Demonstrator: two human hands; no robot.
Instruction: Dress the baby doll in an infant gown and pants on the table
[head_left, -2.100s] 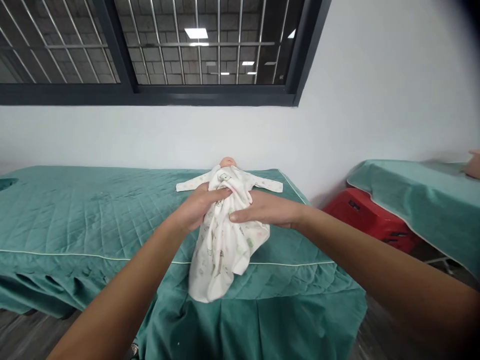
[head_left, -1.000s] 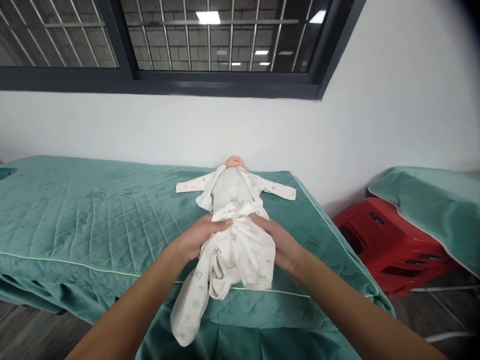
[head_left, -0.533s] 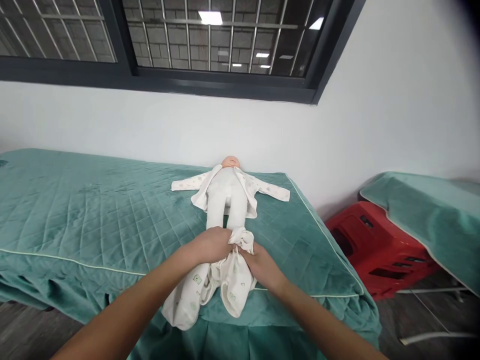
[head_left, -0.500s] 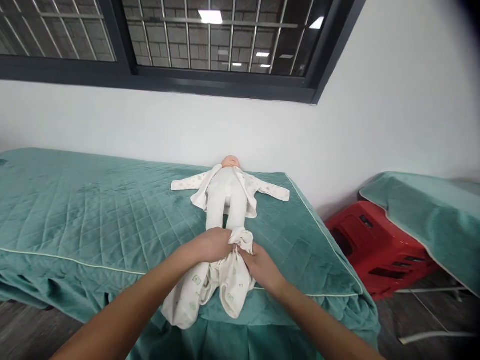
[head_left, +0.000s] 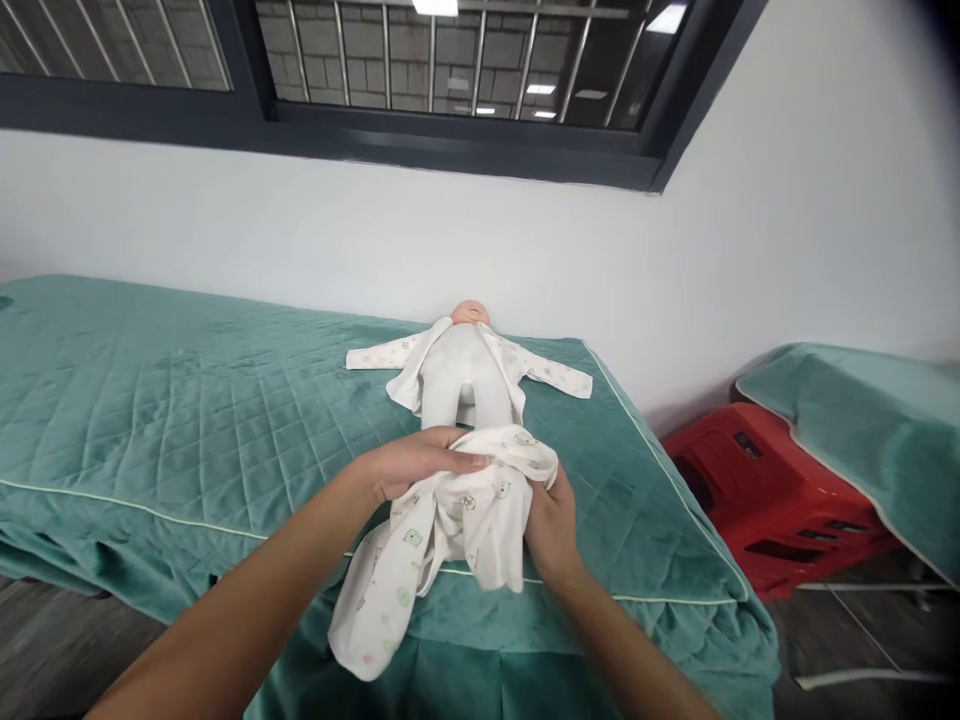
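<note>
Left hand [head_left: 427, 465] pinched the printed pants [head_left: 469, 515] by the waistband, thumb on top; right hand [head_left: 553, 522] was curled shut on the other side. Pants lay between, waist pointing away, legs trailing over the bed [head_left: 225, 400] edge. Doll [head_left: 465, 365] just beyond hands, head pointing away, torso in open jacket [head_left: 556, 374]. Couldn't tell if feet were inside pants.

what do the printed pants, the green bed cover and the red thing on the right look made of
Pants: probably thin matte cotton, bunching in soft folds.
Bed cover: perhaps velvet, with a soft sheen and quilted stitching.
Red thing: likely hard, glossy plastic, with smooth highlights and slots.
</note>
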